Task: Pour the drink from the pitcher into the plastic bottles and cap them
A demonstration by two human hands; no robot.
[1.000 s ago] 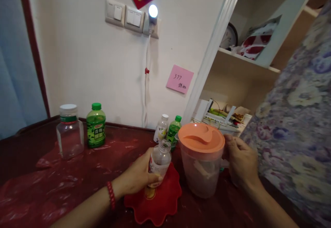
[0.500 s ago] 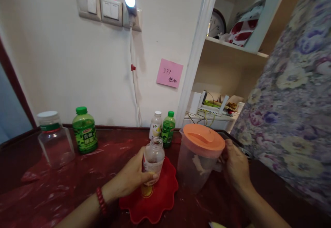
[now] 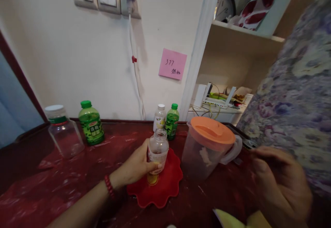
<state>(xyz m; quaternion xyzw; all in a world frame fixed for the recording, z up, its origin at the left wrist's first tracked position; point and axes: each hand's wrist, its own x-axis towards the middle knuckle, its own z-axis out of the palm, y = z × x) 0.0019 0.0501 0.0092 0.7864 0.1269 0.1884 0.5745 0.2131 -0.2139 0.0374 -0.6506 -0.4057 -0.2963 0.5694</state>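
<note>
My left hand (image 3: 141, 164) is wrapped round a clear bottle (image 3: 158, 148) with no cap and a pale label. The bottle stands upright over a red scalloped dish (image 3: 168, 183); whether its base rests on the dish is hidden by my fingers. To the right is a translucent pitcher (image 3: 193, 162) with an orange lid (image 3: 213, 128), its handle (image 3: 234, 148) free. My right hand (image 3: 284, 183) is off to the right of that handle, slightly blurred, fingers loosely bent and apart from the thumb, with nothing visible in it.
Behind the dish stand a small white-capped bottle (image 3: 159, 117) and a small green bottle (image 3: 172, 121). A larger green bottle (image 3: 91, 124) and a clear white-lidded jar (image 3: 66, 135) are at the left. Yellowish paper-like pieces (image 3: 230, 219) lie at the front edge. A floral curtain (image 3: 292, 100) hangs at right.
My right hand has let go of the pitcher's handle and moved right and nearer to me. My left hand still holds the bottle. The view has shifted a little.
</note>
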